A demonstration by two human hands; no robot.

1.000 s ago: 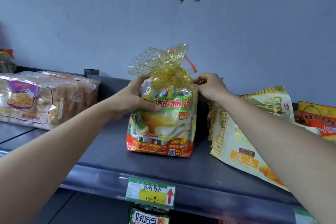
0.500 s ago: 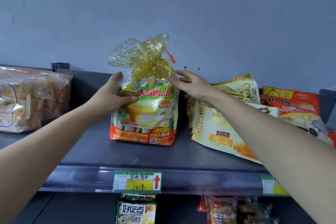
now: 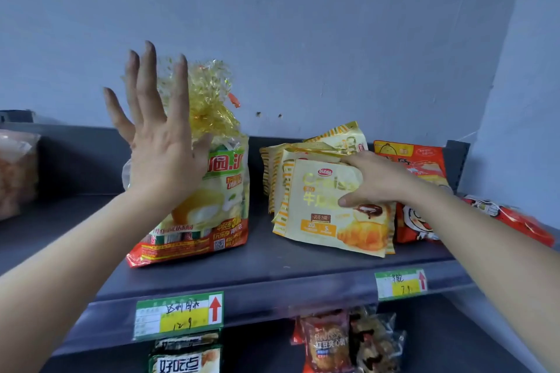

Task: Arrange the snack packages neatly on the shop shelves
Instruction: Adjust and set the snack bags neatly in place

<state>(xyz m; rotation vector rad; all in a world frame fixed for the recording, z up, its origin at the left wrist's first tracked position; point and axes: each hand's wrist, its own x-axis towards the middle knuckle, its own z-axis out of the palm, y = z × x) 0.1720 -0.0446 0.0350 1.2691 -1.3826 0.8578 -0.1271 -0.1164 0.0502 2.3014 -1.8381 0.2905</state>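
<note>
A tall snack bag with a gold tied top (image 3: 218, 191) stands upright on the dark shelf (image 3: 257, 263). My left hand (image 3: 157, 142) is raised in front of its left side, fingers straight and spread, holding nothing. To the right, several yellow croissant packs (image 3: 321, 215) lean in a stack. My right hand (image 3: 372, 182) grips the front pack, fingers over its top edge and thumb on its face. Red packs (image 3: 418, 160) stand behind and to the right of the stack.
A clear bag of pastries (image 3: 15, 169) sits at the far left of the shelf. A red pack (image 3: 515, 221) lies flat at the right end. Price tags (image 3: 178, 315) hang on the shelf edge. More snacks (image 3: 333, 342) fill the shelf below.
My left hand has let go of the gold-topped bag and lifted with fingers spread. My right hand has left that bag and gone right onto the front yellow croissant pack.
</note>
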